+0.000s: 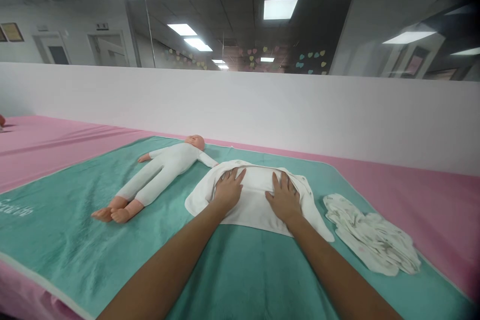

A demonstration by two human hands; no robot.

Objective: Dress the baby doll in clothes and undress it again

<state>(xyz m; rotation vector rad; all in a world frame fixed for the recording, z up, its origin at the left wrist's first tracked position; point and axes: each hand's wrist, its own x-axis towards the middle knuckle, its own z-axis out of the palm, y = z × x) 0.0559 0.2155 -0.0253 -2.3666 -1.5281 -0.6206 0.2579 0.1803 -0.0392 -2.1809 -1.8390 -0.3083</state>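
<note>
My left hand and my right hand both lie flat, fingers stretched out, on a folded white cloth in the middle of a teal mat. Neither hand grips anything. Left of the cloth a baby doll in a white suit lies on its back, head toward the far wall, bare feet toward the near left. A crumpled white patterned cloth lies to the right of my right hand.
The teal mat covers a pink surface that runs along a low white partition wall. Glass panels rise above the wall. The mat's near-left edge is close to me.
</note>
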